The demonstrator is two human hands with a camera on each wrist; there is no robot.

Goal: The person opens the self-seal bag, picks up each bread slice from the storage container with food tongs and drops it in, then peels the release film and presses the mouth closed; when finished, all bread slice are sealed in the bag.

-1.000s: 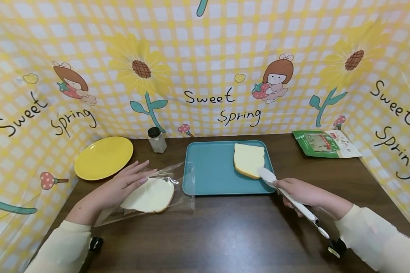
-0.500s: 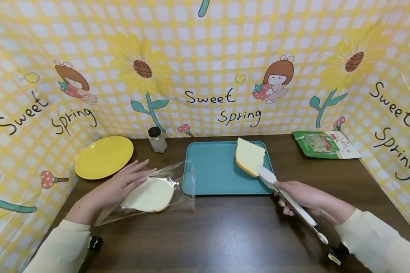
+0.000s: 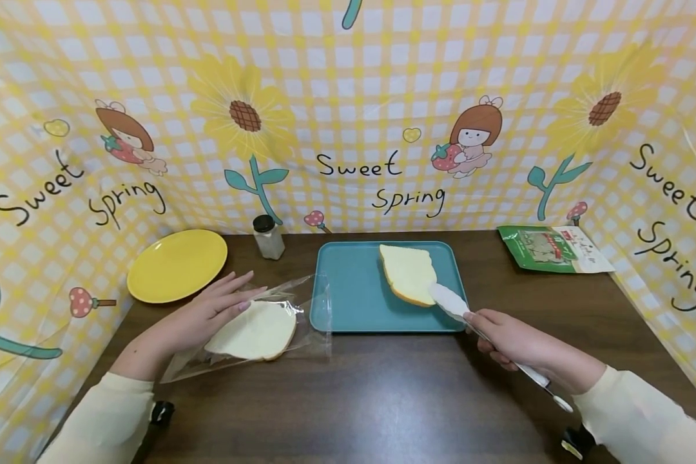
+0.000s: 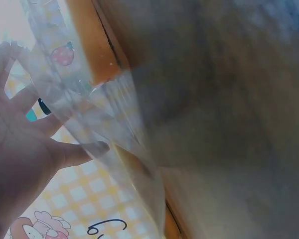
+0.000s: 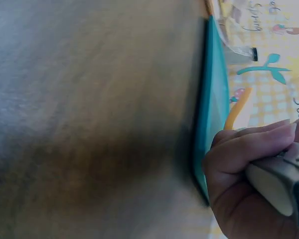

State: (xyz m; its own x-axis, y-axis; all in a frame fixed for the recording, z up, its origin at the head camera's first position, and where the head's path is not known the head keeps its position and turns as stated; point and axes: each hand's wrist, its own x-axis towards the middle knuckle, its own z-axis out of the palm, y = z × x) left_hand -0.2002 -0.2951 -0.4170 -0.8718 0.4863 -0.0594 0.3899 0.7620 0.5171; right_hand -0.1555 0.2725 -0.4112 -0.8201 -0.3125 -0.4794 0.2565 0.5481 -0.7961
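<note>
My right hand (image 3: pixel 507 338) grips a pair of white-tipped tongs (image 3: pixel 449 301), its fingers curled round the handle, as the right wrist view also shows. The tips of the tongs hold a slice of bread (image 3: pixel 408 274) by its near right corner, over the blue tray (image 3: pixel 348 309). That slice is slightly tilted. On the left, my left hand (image 3: pixel 209 312) rests with fingers extended on a clear plastic bag (image 3: pixel 313 341). Inside the bag lies bread (image 3: pixel 258 332). In the left wrist view the thumb and fingers touch the plastic film (image 4: pixel 84 109).
A yellow plate (image 3: pixel 176 265) sits at the back left, with a black-capped shaker jar (image 3: pixel 268 238) to its right. At the back right lies a green and white packet (image 3: pixel 551 248). Patterned yellow cloth (image 3: pixel 354 96) walls the brown table (image 3: pixel 359 399) at the back and sides.
The bread slice, held in the tongs, has tilted, then shifted left over the tray from its right end. My left hand and the bag have stayed in place.
</note>
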